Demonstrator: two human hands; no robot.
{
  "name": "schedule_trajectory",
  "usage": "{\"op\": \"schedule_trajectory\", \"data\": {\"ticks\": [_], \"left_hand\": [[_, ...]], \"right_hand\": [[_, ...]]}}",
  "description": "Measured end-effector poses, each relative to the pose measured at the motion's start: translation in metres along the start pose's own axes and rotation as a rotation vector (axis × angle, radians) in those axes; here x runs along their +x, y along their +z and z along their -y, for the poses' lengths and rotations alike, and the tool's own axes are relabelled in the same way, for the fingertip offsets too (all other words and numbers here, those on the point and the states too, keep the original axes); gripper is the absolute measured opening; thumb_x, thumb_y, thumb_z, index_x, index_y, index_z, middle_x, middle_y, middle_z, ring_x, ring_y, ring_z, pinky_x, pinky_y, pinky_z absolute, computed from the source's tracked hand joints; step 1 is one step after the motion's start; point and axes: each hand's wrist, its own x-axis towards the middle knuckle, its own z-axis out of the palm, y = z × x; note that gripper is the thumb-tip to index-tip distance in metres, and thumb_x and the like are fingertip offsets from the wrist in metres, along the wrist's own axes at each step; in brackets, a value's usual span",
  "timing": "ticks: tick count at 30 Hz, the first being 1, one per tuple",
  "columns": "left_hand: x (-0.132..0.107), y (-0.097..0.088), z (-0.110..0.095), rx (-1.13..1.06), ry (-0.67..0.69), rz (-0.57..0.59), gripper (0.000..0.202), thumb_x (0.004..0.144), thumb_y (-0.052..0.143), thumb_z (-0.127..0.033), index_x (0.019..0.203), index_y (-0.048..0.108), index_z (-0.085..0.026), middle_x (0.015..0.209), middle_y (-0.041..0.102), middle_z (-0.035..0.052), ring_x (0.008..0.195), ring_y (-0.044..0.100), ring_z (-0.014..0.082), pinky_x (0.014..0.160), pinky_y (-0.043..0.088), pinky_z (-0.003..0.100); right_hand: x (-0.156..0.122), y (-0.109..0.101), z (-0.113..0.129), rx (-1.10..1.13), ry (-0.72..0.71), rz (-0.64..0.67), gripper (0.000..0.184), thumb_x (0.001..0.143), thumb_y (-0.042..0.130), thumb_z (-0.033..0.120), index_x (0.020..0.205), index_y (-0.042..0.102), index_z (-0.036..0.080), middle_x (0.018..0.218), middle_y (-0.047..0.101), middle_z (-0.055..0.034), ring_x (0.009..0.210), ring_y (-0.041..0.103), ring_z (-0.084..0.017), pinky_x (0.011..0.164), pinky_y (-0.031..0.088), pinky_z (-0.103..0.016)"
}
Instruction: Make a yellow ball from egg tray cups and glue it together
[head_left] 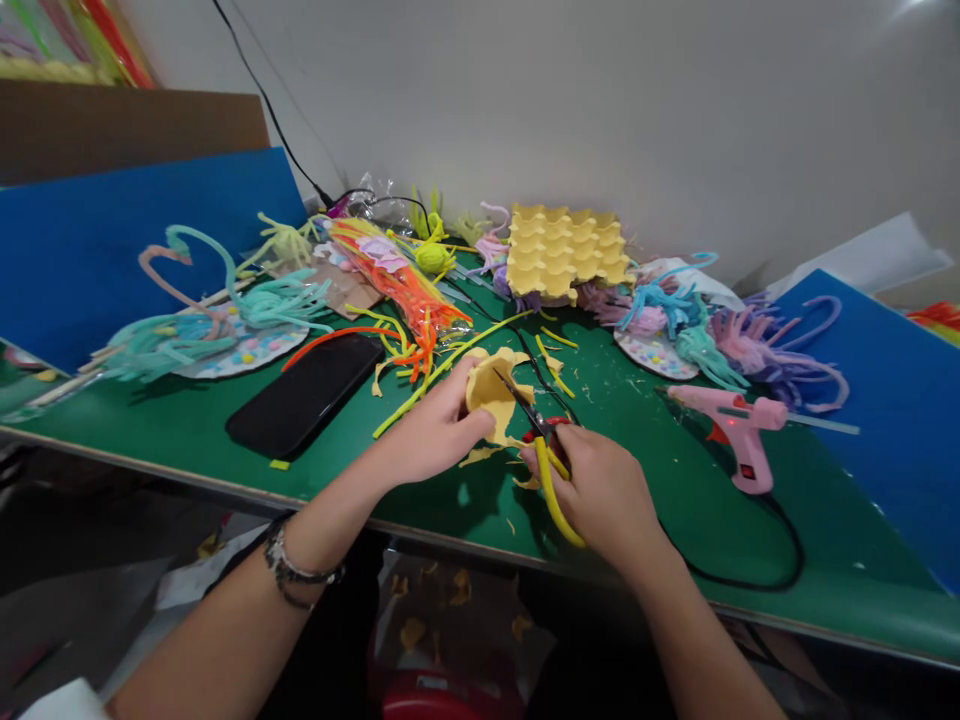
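My left hand (pixel 442 420) is closed around a torn, cup-shaped piece of yellow egg carton (pixel 489 398), thumb on its near side. In my right hand (pixel 600 490) is a pair of scissors (pixel 553 490) with yellow handles and dark blades. The blades point up and left, across the carton piece's ragged edge. I cannot tell whether they touch it. Small carton scraps lie on the green table just under my hands. Behind them rests a larger yellow egg carton sheet (pixel 566 250) near the wall.
A black phone (pixel 306 395) lies at left. The pink glue gun (pixel 731 425) stands at right, its cord trailing toward the table edge. Orange pipe cleaners (pixel 420 300) lie behind my left hand. Pipe-cleaner figures sit on a dotted plate (pixel 255 350). Blue boards (pixel 142 250) flank both sides.
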Motion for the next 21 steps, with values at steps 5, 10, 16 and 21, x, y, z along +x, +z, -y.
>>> {"op": "schedule_trajectory", "data": {"ticks": [5,10,16,21], "left_hand": [[-0.0021,-0.0007,0.0036,0.070,0.026,0.051,0.023,0.067,0.043,-0.022,0.090,0.044,-0.019,0.071,0.041,-0.0020,0.075,0.047,0.0155,0.061,0.042,0.025],[-0.0034,0.0004,-0.0027,0.109,0.023,0.013,0.024,0.065,0.042,-0.022,0.089,0.043,-0.019,0.071,0.044,-0.0016,0.070,0.047,0.0147,0.057,0.042,0.025],[-0.0011,0.0012,-0.0045,-0.027,0.029,-0.004,0.021,0.064,0.041,-0.022,0.084,0.043,-0.018,0.071,0.042,-0.0027,0.064,0.043,0.0112,0.056,0.041,0.023],[0.0037,0.0046,-0.0024,-0.248,-0.011,-0.060,0.034,0.069,0.048,-0.037,0.095,0.041,-0.018,0.070,0.042,-0.0028,0.057,0.041,0.0103,0.048,0.036,0.022]], "right_hand": [[0.0004,0.0011,-0.0029,-0.010,-0.050,-0.072,0.057,0.087,0.019,0.057,0.062,0.051,0.018,0.055,0.055,-0.0040,0.051,0.051,-0.015,0.049,0.025,-0.025],[-0.0025,0.0002,-0.0081,0.007,-0.119,-0.159,0.058,0.088,0.022,0.057,0.056,0.050,0.018,0.049,0.053,-0.0023,0.048,0.047,-0.013,0.052,0.027,-0.024],[-0.0076,-0.0040,-0.0078,-0.043,-0.127,-0.180,0.063,0.088,0.020,0.057,0.052,0.053,0.018,0.046,0.057,-0.0031,0.043,0.046,-0.012,0.048,0.022,-0.024],[-0.0088,-0.0018,-0.0064,-0.099,-0.041,-0.197,0.071,0.088,0.012,0.058,0.049,0.054,0.018,0.046,0.060,-0.0059,0.040,0.048,-0.013,0.046,0.020,-0.025]]}}
